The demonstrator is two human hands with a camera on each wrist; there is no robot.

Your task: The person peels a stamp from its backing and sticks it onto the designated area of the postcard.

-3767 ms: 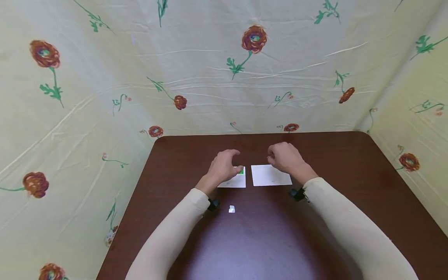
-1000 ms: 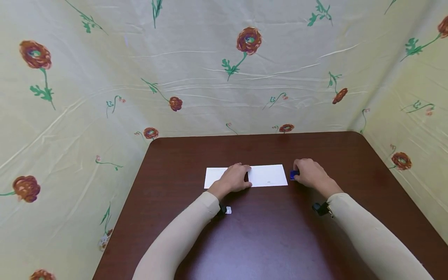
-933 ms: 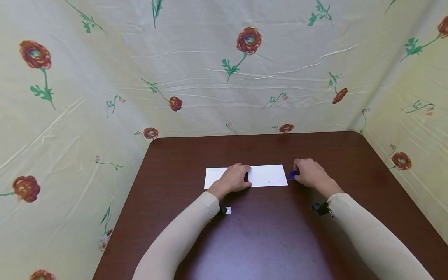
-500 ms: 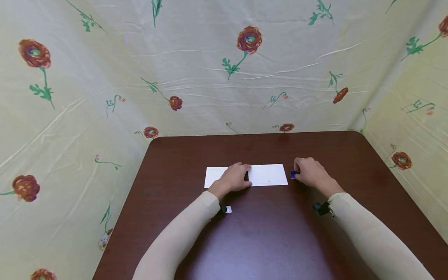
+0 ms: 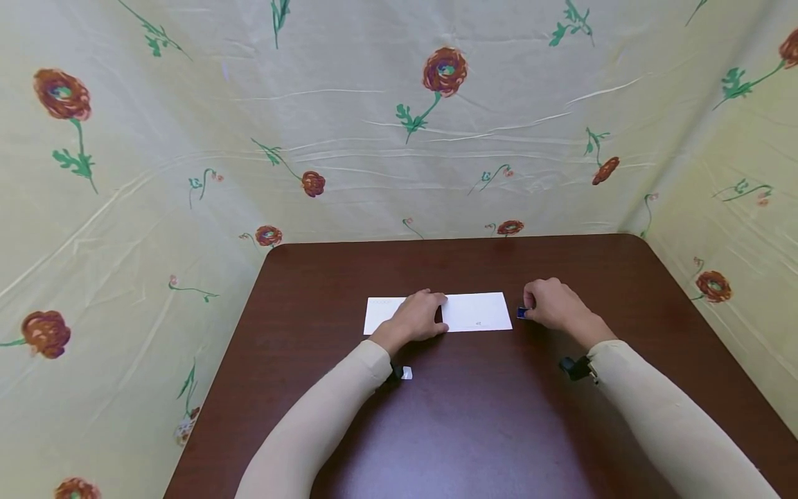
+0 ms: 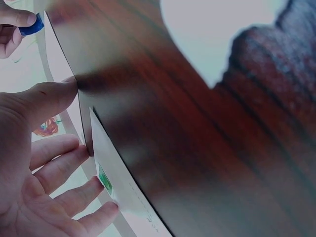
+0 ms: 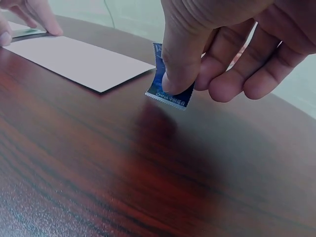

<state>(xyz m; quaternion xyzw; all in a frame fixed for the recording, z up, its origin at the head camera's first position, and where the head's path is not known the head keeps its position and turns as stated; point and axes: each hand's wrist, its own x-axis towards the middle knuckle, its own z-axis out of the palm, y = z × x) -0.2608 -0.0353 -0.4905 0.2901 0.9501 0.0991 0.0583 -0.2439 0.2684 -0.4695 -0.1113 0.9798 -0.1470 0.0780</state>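
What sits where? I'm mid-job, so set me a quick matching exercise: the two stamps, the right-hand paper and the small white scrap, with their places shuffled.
Things:
1. blue stamp
2. green stamp
3. right-hand paper
4. small white scrap

Places:
A. lowest of the four in the head view
B. on the left-hand paper
C. between left grip and right grip
D. pinched in the right grip

Pairs: 1-D, 2-B, 3-C, 4-A
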